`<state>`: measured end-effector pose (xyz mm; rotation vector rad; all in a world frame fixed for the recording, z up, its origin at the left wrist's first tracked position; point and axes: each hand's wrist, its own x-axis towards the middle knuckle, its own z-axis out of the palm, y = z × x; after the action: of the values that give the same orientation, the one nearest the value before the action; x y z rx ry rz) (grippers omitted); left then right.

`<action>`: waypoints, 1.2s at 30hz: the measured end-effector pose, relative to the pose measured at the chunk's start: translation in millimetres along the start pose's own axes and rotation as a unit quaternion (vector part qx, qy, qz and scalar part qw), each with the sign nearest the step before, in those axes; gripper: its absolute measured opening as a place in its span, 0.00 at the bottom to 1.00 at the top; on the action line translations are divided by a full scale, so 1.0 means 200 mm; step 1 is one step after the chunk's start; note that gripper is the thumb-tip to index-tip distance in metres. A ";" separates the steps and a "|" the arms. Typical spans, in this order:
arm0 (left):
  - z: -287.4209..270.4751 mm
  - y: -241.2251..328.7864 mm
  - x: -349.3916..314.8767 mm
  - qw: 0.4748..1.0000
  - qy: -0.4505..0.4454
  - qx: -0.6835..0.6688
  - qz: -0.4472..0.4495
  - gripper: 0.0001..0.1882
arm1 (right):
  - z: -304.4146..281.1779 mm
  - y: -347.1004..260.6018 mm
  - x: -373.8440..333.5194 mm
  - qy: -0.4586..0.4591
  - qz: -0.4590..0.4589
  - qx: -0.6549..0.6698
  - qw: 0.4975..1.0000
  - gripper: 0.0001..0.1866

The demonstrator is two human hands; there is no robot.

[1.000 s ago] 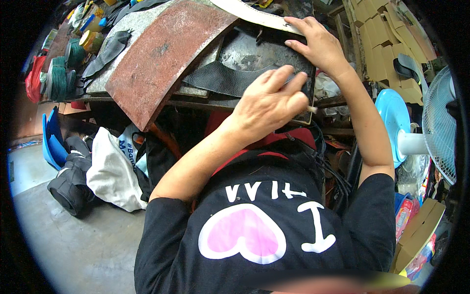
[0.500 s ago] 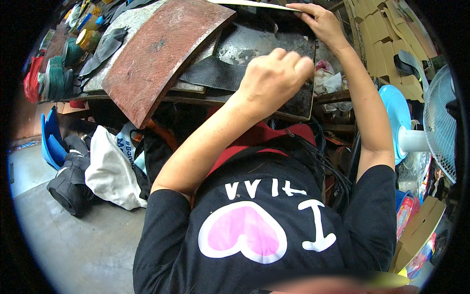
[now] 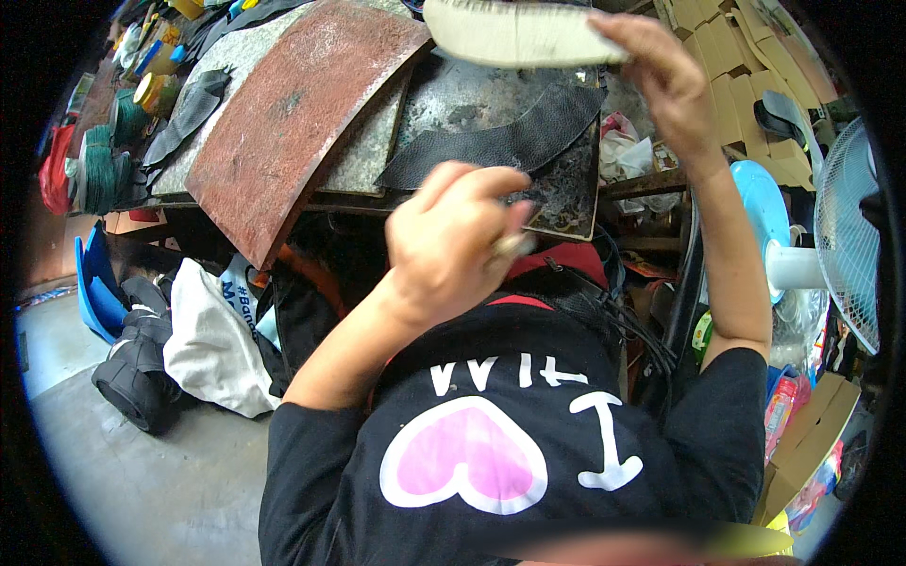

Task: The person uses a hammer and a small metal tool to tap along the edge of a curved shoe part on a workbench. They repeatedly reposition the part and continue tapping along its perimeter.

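My right hand [image 3: 668,90], blurred by motion, pinches one end of a curved cream-coloured strip [image 3: 519,36] above the far side of the workbench. A strip of black grained leather [image 3: 500,141], curved likewise, lies across a dark stained board [image 3: 462,94]. Closer to my body, my left hand [image 3: 458,226] is raised in front of the bench edge with its fingers curled in. Something small and pale shows at those fingertips, too smeared to name.
A reddish-brown slab [image 3: 307,123] slants over the bench's left part, beside grey leather scraps [image 3: 189,113] and green thread spools [image 3: 97,170]. At the right stand a fan [image 3: 845,236] and cardboard boxes [image 3: 741,85]. A white cloth bag [image 3: 212,340] sits at lower left.
My right hand has tipped the cream strip so its broad face shows. My left hand has moved down and left, off the leather, which is now more fully visible.
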<state>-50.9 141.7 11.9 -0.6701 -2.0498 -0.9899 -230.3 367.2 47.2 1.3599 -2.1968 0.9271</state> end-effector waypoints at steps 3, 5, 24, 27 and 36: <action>-0.12 0.00 -0.04 0.995 0.049 0.080 0.024 0.19 | 0.05 0.02 -0.12 -0.044 0.034 0.099 0.994 0.24; -0.15 -0.04 -0.05 0.991 0.041 0.125 0.020 0.19 | 0.03 0.04 -0.19 -0.044 0.281 0.235 0.930 0.26; -0.22 -0.07 -0.09 0.992 0.081 0.090 -0.028 0.19 | -0.25 0.07 -0.16 0.040 0.275 0.558 0.782 0.27; -0.25 -0.06 -0.09 0.992 0.053 0.093 -0.062 0.20 | -0.14 0.05 -0.11 -0.069 0.323 0.412 0.849 0.24; -0.15 -0.03 -0.19 0.949 -0.097 0.282 -0.102 0.19 | 0.19 0.06 -0.09 -0.136 0.289 0.195 0.927 0.18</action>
<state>-21.8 108.1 -7.7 -0.2596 -2.4587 -0.4064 -232.9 356.7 5.1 1.0410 -2.8180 1.5296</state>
